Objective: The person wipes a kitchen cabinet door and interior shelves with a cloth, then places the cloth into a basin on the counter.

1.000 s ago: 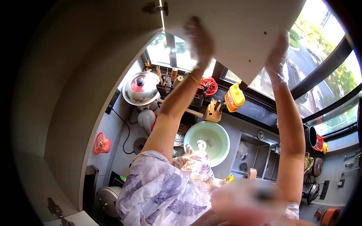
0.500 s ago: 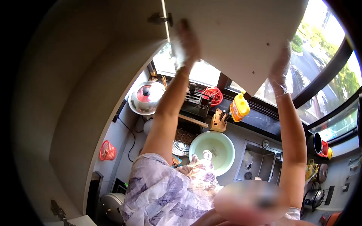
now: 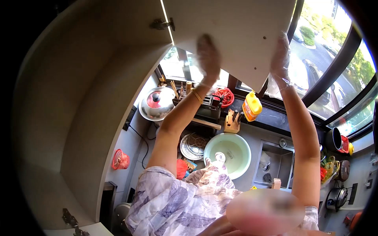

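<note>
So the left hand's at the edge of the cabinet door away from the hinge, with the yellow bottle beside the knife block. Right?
Wrong hand: the head view shows the right hand at the edge of the cabinet door away from the hinge. The yellow bottle is beside the knife block, as you say.

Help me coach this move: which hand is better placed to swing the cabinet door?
Probably the right hand: it is at the outer edge of the cabinet door, far from the hinge. The left hand is nearer the hinge.
</note>
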Tool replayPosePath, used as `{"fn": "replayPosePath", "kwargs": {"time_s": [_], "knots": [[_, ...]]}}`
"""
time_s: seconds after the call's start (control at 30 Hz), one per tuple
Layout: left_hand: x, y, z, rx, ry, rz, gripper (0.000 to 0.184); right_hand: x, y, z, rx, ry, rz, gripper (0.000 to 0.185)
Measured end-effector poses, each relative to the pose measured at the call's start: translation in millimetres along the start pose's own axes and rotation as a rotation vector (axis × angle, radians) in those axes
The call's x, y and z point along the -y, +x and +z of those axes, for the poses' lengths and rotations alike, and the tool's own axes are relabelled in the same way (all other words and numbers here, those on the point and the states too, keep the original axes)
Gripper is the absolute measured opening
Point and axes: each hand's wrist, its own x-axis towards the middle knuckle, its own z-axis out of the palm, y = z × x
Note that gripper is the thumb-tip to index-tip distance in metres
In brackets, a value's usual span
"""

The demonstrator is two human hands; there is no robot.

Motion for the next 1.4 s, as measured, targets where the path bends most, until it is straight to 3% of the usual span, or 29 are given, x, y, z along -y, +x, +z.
{"fn": "replayPosePath", "kwargs": {"time_s": [0.03,0.07,0.1,0.17,0.27,0.33,0.37,0.5,0.53,0.57,0.67,0.7,0.83,0.93,0.97,1.0,1.17,1.27,1.4], "knots": [[-18,4,-5,0.087,-0.264,0.008,0.039,-4,-1,1,-0.025,-0.048,-0.068,0.03],[-32,18,-22,0.05,-0.238,0.148,0.041,-8,-2,3,-0.047,-0.096,-0.133,0.029],[-45,32,-39,0.009,-0.208,0.286,0.043,-7,-4,2,-0.027,-0.063,-0.065,0.03],[-11,44,8,-0.125,0.242,0.346,0.038,-6,-6,-1,0.009,-0.002,0.072,0.034],[0,54,9,-0.065,0.161,0.246,0.035,-23,-16,9,-0.028,-0.132,-0.003,0.037],[-14,34,2,-0.283,-0.397,0.083,0.033,-17,-16,9,-0.025,-0.017,0.078,0.034],[-37,22,-24,-0.072,-0.527,-0.067,0.029,-25,-17,10,-0.007,-0.029,0.063,0.033],[-19,40,-16,-0.159,-0.544,-0.064,0.015,-44,-16,12,0.016,-0.132,-0.058,0.026],[-17,55,-12,-0.167,-0.717,-0.296,0.012,-46,-14,10,0.022,-0.152,-0.078,0.025],[-14,63,-9,-0.133,-0.819,-0.37,0.009,-43,-12,11,0.031,-0.168,-0.092,0.025],[-34,42,-14,-0.184,-0.335,-0.171,0.012,-35,-17,14,0.02,-0.172,-0.092,0.026],[-38,35,-25,-0.223,-0.507,0.017,0.012,-35,-18,15,0.001,-0.159,-0.083,0.026],[-5,86,-26,-0.061,-0.653,-0.272,0.01,-33,-17,21,-0.068,-0.079,-0.013,0.028],[-9,71,-18,-0.018,-0.675,-0.285,0.009,-1,-13,19,-0.068,0.028,0.122,0.036],[-19,56,-23,-0.127,-0.402,-0.025,0.009,-2,-15,19,-0.083,0.079,0.173,0.039],[-22,45,-28,-0.133,-0.477,0.11,0.01,-2,-14,20,-0.097,0.129,0.219,0.042],[-2,81,-25,0.09,-0.621,-0.196,0.011,12,-12,21,-0.118,0.173,0.147,0.045],[-15,60,-37,-0.073,-0.365,0.091,0.009,28,-15,26,-0.139,0.186,0.172,0.047],[0,79,-31,0.195,-0.477,-0.048,0.01,22,-16,26,-0.153,0.228,0.198,0.048]]}}
